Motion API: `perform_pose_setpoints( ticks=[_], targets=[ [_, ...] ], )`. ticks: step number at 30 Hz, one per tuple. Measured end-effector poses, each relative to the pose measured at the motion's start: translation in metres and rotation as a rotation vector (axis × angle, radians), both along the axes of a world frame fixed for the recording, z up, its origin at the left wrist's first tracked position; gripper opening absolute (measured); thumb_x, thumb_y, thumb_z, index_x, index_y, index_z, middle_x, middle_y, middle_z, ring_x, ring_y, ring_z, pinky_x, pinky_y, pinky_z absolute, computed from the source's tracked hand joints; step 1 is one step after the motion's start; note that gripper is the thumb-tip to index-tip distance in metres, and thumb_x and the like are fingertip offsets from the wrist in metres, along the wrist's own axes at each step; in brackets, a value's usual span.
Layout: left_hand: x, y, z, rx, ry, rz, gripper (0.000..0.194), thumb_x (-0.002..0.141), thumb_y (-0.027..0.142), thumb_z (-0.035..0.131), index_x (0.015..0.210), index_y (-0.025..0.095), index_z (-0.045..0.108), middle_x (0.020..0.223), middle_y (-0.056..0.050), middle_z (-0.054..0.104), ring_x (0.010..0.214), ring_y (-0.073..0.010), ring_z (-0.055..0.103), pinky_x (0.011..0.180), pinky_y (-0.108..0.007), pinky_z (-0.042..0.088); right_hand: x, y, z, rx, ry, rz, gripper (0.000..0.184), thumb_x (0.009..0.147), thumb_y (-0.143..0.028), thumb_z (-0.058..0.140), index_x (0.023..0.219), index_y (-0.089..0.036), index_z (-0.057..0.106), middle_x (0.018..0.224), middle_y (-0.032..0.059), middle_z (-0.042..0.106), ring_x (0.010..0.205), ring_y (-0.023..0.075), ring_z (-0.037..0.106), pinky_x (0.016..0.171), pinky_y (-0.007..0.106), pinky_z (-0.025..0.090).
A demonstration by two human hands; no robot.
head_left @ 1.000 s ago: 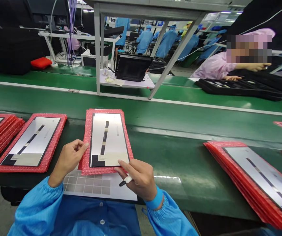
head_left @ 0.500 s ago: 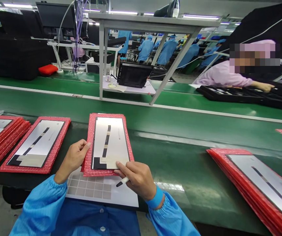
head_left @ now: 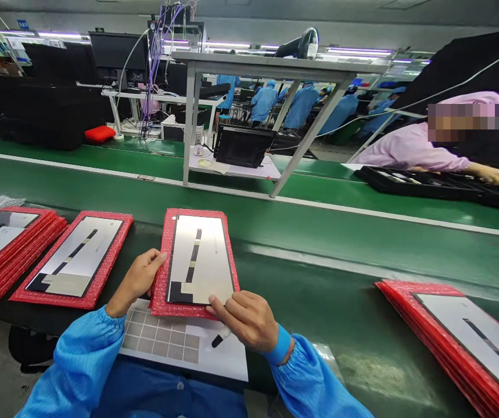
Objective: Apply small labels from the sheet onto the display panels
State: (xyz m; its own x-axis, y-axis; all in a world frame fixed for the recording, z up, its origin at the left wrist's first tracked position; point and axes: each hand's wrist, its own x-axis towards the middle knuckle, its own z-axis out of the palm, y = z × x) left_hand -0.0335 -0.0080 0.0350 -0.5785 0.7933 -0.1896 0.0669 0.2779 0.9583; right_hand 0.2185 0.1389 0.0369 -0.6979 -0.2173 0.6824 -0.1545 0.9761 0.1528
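L hand (head_left: 142, 274) pinches panel's (head_left: 209, 261) red wrap (head_left: 161, 290), left side; R hand (head_left: 251, 322) pinches lower-right corner, marker (head_left: 219, 339) under fingers. Panel's held nr worktop's (head_left: 310, 290) front edge.

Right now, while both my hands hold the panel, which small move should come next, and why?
I would perhaps tuck the pen further into the right hand: its black end sticks out near the lower edge of the panel, which that hand also grips.

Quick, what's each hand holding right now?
Left hand: closed on the left edge of the red bubble wrap.
Right hand: closed on it near the lower right corner, touching the screen, also holding a pen.
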Motion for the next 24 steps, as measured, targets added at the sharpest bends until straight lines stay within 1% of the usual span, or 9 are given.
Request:
perform_pose_setpoints(
  ticks=[2, 4, 7, 9, 12, 14, 16, 20, 24],
  targets=[
    [0.000, 0.001, -0.002, 0.015, -0.014, 0.012, 0.054, 0.084, 0.077, 0.059, 0.085, 0.022, 0.059, 0.048, 0.008, 0.052, 0.032, -0.0133, 0.046, 0.031, -0.023, 0.034, 0.000, 0.001, -0.001, -0.038, -0.008, 0.026, 0.018, 0.102, -0.019, 0.070, 0.120, -0.017, 0.068, 0.062, -0.0047, 0.057, 0.050, 0.0126, 0.049, 0.049, 0.032, 0.033],
    [0.000, 0.002, -0.004, 0.030, -0.024, 0.022, 0.053, 0.084, 0.074, 0.062, 0.088, 0.022, 0.060, 0.050, 0.008, 0.054, 0.034, -0.0135, 0.047, 0.032, -0.024, 0.036, 0.000, 0.002, -0.002, -0.194, 0.017, -0.013, 0.014, 0.104, -0.029, 0.068, 0.112, -0.017, 0.071, 0.061, -0.0033, 0.058, 0.050, 0.0126, 0.049, 0.049, 0.030, 0.035],
    [-0.002, 0.002, -0.006, 0.059, -0.033, 0.038, 0.047, 0.085, 0.067, 0.066, 0.092, 0.021, 0.063, 0.054, 0.006, 0.058, 0.038, -0.0134, 0.051, 0.037, -0.023, 0.038, -0.001, 0.010, 0.001, -0.673, 0.037, -0.257, 0.020, 0.101, -0.036, 0.069, 0.104, -0.018, 0.075, 0.067, 0.0003, 0.063, 0.056, 0.0145, 0.055, 0.053, 0.028, 0.042],
    [-0.004, 0.004, -0.007, 0.084, -0.039, 0.050, 0.045, 0.086, 0.063, 0.068, 0.100, 0.020, 0.065, 0.059, 0.005, 0.064, 0.043, -0.0141, 0.056, 0.042, -0.023, 0.043, -0.004, 0.022, 0.006, -1.006, -0.048, -0.398, 0.023, 0.094, -0.039, 0.072, 0.101, -0.018, 0.077, 0.069, 0.0007, 0.064, 0.060, 0.0166, 0.057, 0.057, 0.029, 0.045],
    [-0.010, 0.011, -0.007, 0.123, -0.056, 0.068, 0.049, 0.085, 0.058, 0.070, 0.114, 0.020, 0.065, 0.070, 0.001, 0.072, 0.051, -0.0166, 0.064, 0.052, -0.026, 0.050, -0.014, 0.042, 0.012, -1.306, -0.180, -0.412, 0.027, 0.083, -0.044, 0.075, 0.086, -0.017, 0.075, 0.069, 0.0004, 0.065, 0.065, 0.0189, 0.060, 0.064, 0.031, 0.048],
    [-0.015, 0.019, -0.006, 0.151, -0.067, 0.076, 0.053, 0.083, 0.057, 0.072, 0.120, 0.019, 0.065, 0.078, -0.001, 0.076, 0.059, -0.0188, 0.069, 0.058, -0.028, 0.054, -0.021, 0.053, 0.013, -1.404, -0.201, -0.383, 0.028, 0.076, -0.045, 0.078, 0.073, -0.018, 0.071, 0.071, 0.0018, 0.067, 0.073, 0.0214, 0.064, 0.073, 0.034, 0.051],
    [-0.020, 0.026, -0.006, 0.177, -0.071, 0.080, 0.054, 0.082, 0.055, 0.073, 0.120, 0.017, 0.066, 0.083, -0.004, 0.079, 0.065, -0.0208, 0.072, 0.062, -0.030, 0.056, -0.027, 0.057, 0.012, -1.478, -0.196, -0.368, 0.028, 0.070, -0.043, 0.082, 0.068, -0.018, 0.068, 0.072, 0.0024, 0.068, 0.079, 0.0234, 0.065, 0.081, 0.037, 0.051],
    [-0.024, 0.036, -0.008, 0.201, -0.067, 0.081, 0.051, 0.080, 0.052, 0.076, 0.116, 0.016, 0.069, 0.085, -0.005, 0.080, 0.067, -0.0218, 0.074, 0.064, -0.030, 0.056, -0.032, 0.056, 0.005, -1.589, -0.155, -0.358, 0.028, 0.064, -0.037, 0.085, 0.079, -0.016, 0.075, 0.075, 0.0016, 0.068, 0.082, 0.0230, 0.065, 0.089, 0.039, 0.050],
    [-0.022, 0.038, -0.009, 0.207, -0.079, 0.077, 0.050, 0.080, 0.053, 0.076, 0.112, 0.016, 0.070, 0.083, -0.005, 0.079, 0.066, -0.0217, 0.073, 0.063, -0.031, 0.056, -0.031, 0.052, 0.000, -1.684, -0.094, -0.324, 0.043, 0.060, -0.034, 0.088, 0.098, -0.014, 0.079, 0.081, 0.0006, 0.068, 0.080, 0.0213, 0.065, 0.087, 0.038, 0.049]
  ],
)
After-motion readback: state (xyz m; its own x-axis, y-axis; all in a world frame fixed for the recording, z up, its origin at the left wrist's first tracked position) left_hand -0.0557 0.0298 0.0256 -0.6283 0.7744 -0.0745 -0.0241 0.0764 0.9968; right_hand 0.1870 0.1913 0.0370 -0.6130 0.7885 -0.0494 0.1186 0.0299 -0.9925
